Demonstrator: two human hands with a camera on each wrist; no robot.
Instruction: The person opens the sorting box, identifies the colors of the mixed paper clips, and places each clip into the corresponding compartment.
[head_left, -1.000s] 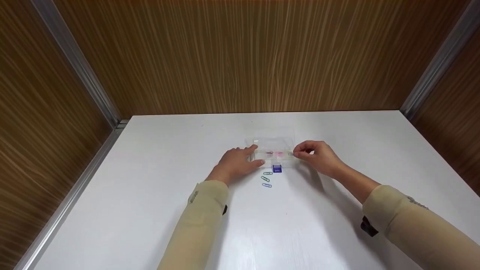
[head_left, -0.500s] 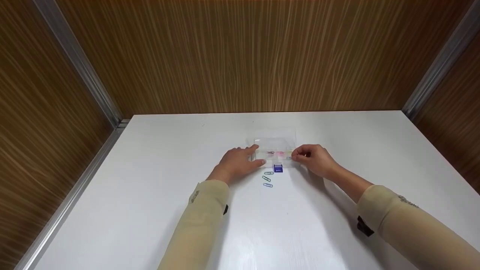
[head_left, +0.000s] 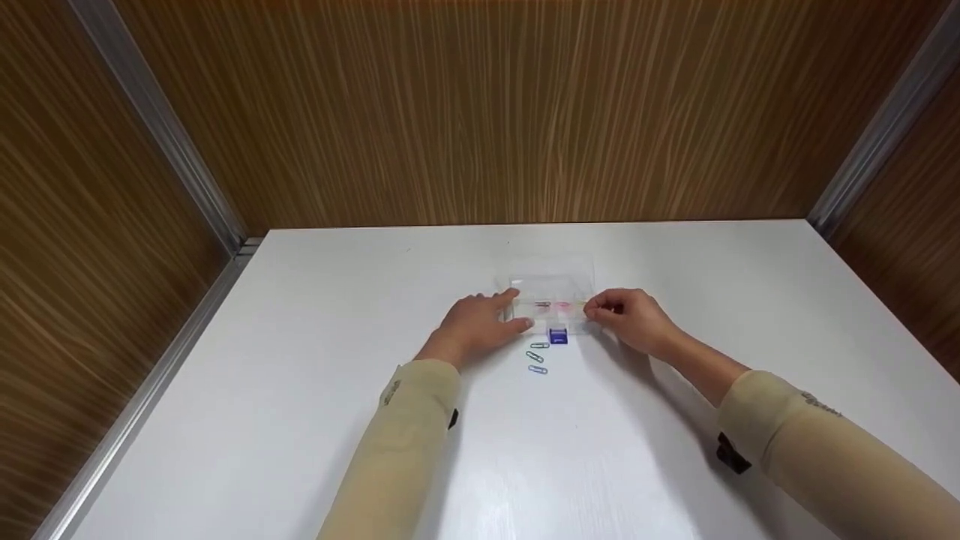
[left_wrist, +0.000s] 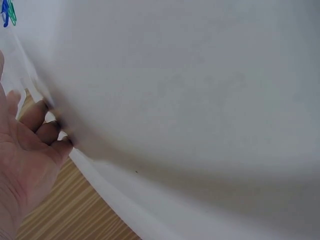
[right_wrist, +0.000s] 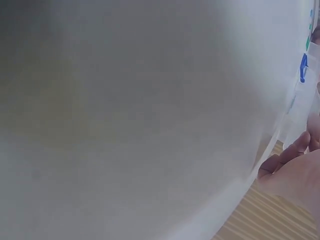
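Sleeves of beige cloth cover both forearms, which reach over a white table [head_left: 300,375] toward a clear plastic box [head_left: 547,289] lying slightly right of table centre. Left hand [head_left: 472,326]: positioned at 9 o'clock of the box, palm down, fingers [head_left: 504,298] extended and relaxed, tips touching the box's left end; the thumb lies along the near left corner. In the left wrist view the palm [left_wrist: 22,170] shows with fingers loosely bent against the white surface; nothing is gripped. Box: transparent, lid lying flat behind it at 12 o'clock; pink and red items show inside, too small to identify. Blue binder clip [head_left: 557,337]: on the table at 6 o'clock of the box, just beside its near wall. Paper clips [head_left: 536,357]: three, green and blue, in a short row at 7 o'clock of the binder clip, between the two hands. Right hand [head_left: 630,319]: at 3 o'clock of the box, fingers curled, thumb and forefinger closed at the box's right end; whether they pinch the box wall or a small item cannot be told. Right wrist view: mostly blurred white surface, with fingertips [right_wrist: 292,152] at the lower right.
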